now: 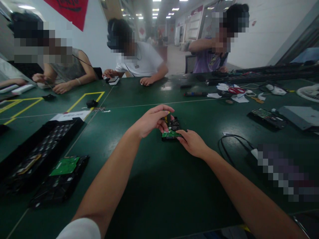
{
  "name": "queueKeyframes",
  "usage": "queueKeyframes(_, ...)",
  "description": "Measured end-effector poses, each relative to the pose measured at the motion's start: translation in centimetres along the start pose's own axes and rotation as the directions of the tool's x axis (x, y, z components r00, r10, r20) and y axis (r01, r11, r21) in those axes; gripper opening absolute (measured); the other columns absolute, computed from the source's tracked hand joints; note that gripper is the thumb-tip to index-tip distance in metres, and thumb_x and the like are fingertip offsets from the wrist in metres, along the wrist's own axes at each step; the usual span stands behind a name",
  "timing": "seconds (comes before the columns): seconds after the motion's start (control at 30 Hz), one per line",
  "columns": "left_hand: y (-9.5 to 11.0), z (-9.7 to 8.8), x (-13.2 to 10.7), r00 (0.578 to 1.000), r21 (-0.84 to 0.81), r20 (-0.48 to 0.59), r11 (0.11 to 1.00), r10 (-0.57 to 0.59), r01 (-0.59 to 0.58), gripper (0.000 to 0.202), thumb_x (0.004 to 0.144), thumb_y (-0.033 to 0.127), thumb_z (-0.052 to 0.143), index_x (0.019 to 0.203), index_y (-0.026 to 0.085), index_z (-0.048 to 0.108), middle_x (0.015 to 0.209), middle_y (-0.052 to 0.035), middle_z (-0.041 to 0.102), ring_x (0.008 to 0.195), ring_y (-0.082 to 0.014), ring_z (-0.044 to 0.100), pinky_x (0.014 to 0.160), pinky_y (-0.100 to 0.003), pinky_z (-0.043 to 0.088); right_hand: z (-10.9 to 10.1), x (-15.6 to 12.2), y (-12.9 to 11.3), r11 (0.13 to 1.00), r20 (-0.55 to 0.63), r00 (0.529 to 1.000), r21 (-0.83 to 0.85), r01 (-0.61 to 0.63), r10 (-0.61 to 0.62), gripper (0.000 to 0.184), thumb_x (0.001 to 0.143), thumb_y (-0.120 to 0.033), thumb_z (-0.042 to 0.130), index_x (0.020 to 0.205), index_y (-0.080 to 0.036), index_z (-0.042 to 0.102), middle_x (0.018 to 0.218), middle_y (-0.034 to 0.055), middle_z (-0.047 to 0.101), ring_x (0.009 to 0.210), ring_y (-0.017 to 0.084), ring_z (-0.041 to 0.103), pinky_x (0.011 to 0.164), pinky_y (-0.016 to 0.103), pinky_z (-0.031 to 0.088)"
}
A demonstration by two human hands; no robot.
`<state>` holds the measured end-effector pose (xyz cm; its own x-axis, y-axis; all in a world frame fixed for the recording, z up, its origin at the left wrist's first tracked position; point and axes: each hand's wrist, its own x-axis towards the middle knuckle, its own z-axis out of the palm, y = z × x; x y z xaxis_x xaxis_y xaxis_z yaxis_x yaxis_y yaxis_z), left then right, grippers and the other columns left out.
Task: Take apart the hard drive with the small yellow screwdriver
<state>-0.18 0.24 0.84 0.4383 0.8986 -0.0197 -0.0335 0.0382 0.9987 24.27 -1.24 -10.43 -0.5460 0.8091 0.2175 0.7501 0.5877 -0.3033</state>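
Observation:
In the middle of the table lies a small black drive-like device with a green circuit board at its near end. My left hand bends over it from the left, its fingers closed around a short yellow-and-black tool. The tool's lower end is hidden behind the fingers. From the right, my right hand pinches the device's near right edge between thumb and index finger, beside the board.
Left of me lie a long black tray and another black device with a green board. At right are a similar device, a grey metal box and a black cable. Three people sit across the green table.

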Motion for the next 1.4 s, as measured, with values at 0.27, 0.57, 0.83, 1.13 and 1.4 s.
queueKeyframes(0.27,-0.57,-0.23,0.37,0.998,0.024,-0.043,0.999,0.038,-0.037,0.023,0.095,0.038,0.065,0.105,0.018,0.069,0.105,-0.0075,0.07,0.066,-0.0129,0.071,0.053,-0.021,0.053,-0.33,0.04,-0.3,1.0,0.008,1.0,0.004,-0.005,0.005,0.038,0.109,-0.036,0.045,0.14,-0.019,0.057,0.107,0.01,0.075,0.1,0.025,0.071,0.113,0.05,0.042)
queueKeyframes(0.57,-0.37,-0.28,0.1,0.998,0.08,-0.045,0.996,0.046,-0.042,0.026,0.092,0.04,0.071,0.107,0.018,0.069,0.089,-0.0025,0.067,0.059,-0.009,0.064,0.051,-0.02,0.05,-0.26,-0.01,-0.33,1.0,-0.001,1.0,0.005,-0.009,0.009,0.037,0.108,-0.035,0.045,0.141,-0.021,0.057,0.108,0.0087,0.076,0.1,0.024,0.071,0.113,0.051,0.043)
queueKeyframes(0.83,-0.32,-0.05,0.08,0.999,-0.004,-0.04,1.0,-0.011,0.011,0.027,0.092,0.039,0.07,0.107,0.021,0.058,0.106,-0.0082,0.074,0.06,-0.0144,0.072,0.046,-0.022,0.052,-0.17,0.02,-0.21,1.0,0.0,1.0,-0.007,-0.003,0.003,0.038,0.109,-0.035,0.045,0.141,-0.02,0.057,0.106,0.0092,0.076,0.1,0.024,0.071,0.113,0.05,0.043)
queueKeyframes(1.13,0.12,0.01,-0.05,1.0,0.015,-0.021,1.0,0.008,-0.008,0.018,0.093,0.032,0.064,0.101,0.016,0.07,0.094,-0.0065,0.071,0.059,-0.0109,0.067,0.052,-0.021,0.053,-0.44,0.01,-0.33,1.0,0.013,1.0,-0.002,-0.005,0.005,0.039,0.109,-0.037,0.044,0.141,-0.019,0.056,0.105,0.0097,0.076,0.1,0.025,0.071,0.114,0.051,0.042)
queueKeyframes(1.4,0.03,-0.04,-0.06,1.0,-0.003,-0.022,1.0,-0.002,0.002,0.022,0.093,0.032,0.062,0.11,0.018,0.068,0.101,-0.0083,0.073,0.056,-0.0111,0.065,0.049,-0.023,0.051,-0.33,-0.04,-0.25,1.0,0.01,1.0,0.002,-0.003,0.003,0.039,0.108,-0.037,0.045,0.141,-0.019,0.056,0.106,0.01,0.076,0.099,0.025,0.071,0.113,0.051,0.042)
